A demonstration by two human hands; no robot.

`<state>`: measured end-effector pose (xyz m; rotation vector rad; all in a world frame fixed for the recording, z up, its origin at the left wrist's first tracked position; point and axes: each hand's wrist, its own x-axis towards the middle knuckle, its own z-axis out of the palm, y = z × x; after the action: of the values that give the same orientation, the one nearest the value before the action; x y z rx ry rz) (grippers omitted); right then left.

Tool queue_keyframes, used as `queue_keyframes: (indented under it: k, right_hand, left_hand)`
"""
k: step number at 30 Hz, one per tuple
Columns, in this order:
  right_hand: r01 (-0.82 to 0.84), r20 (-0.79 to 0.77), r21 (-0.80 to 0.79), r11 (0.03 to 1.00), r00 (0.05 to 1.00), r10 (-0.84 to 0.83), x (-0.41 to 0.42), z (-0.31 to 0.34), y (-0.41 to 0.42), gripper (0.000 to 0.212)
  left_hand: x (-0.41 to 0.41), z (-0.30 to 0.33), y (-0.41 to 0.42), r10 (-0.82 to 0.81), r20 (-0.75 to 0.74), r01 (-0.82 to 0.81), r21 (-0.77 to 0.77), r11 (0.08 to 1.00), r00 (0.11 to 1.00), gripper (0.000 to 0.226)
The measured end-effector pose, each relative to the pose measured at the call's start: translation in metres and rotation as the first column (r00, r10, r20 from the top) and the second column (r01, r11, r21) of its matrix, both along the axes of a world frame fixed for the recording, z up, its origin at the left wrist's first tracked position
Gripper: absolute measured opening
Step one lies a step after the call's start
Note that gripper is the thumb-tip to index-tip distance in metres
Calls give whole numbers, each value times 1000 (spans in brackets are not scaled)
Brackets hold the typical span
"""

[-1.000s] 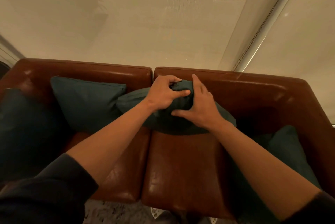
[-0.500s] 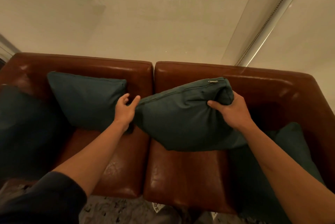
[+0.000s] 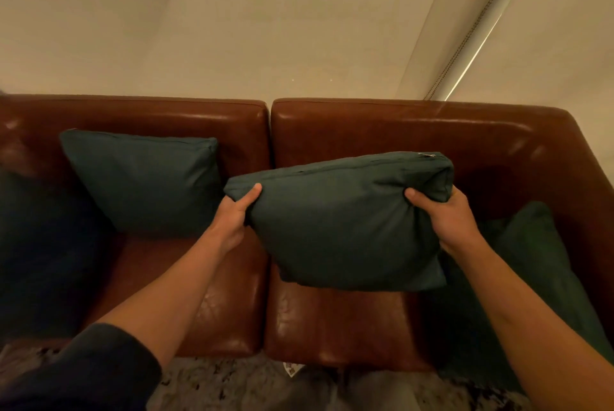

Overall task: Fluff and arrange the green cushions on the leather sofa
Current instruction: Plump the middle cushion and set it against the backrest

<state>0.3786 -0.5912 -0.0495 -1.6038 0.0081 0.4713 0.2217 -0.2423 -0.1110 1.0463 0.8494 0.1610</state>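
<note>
A dark green cushion [image 3: 342, 221] hangs above the right seat of the brown leather sofa [image 3: 332, 321], zip edge up. My left hand [image 3: 236, 214] grips its left corner and my right hand [image 3: 442, 214] grips its right corner. A second green cushion [image 3: 146, 181] leans upright against the left backrest. A third green cushion [image 3: 545, 264] lies at the sofa's right end, partly behind my right forearm. A dark cushion [image 3: 40, 254] fills the far left, only partly in view.
Behind the sofa runs a pale blind or wall [image 3: 232, 28] with a bead chain [image 3: 465, 38] at the right. A patterned rug [image 3: 232, 384] lies in front of the sofa. The sofa's right arm [image 3: 584, 184] rises beside the third cushion.
One second ago both hands squeezed the cushion's middle against the backrest. They have since spread to its two corners and lifted it off the seat, a little rightward.
</note>
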Motion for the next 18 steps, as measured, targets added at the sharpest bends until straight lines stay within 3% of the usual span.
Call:
queue_keyframes:
  k: [2, 4, 10, 14, 18]
  right_hand:
    - [-5, -35, -5, 1000, 999, 5, 3, -11, -3, 73]
    - [-42, -74, -30, 999, 996, 40, 6, -22, -7, 67]
    - [-186, -96, -133, 974, 980, 174, 17, -55, -16, 75]
    - [-197, -152, -154, 968, 973, 173, 39, -81, -22, 63]
    - [-132, -177, -170, 976, 979, 102, 69, -111, -19, 46]
  left_hand:
    - [2, -2, -1, -15, -23, 16, 46, 999, 1000, 45]
    - [4, -8, 0, -31, -74, 43, 171, 984, 997, 37]
    - [12, -26, -11, 62, -271, 90, 513, 854, 961, 60]
    - [35, -38, -11, 79, -306, 144, 642, 753, 949, 59]
    - [70, -49, -23, 121, -273, 106, 688, 718, 954, 54]
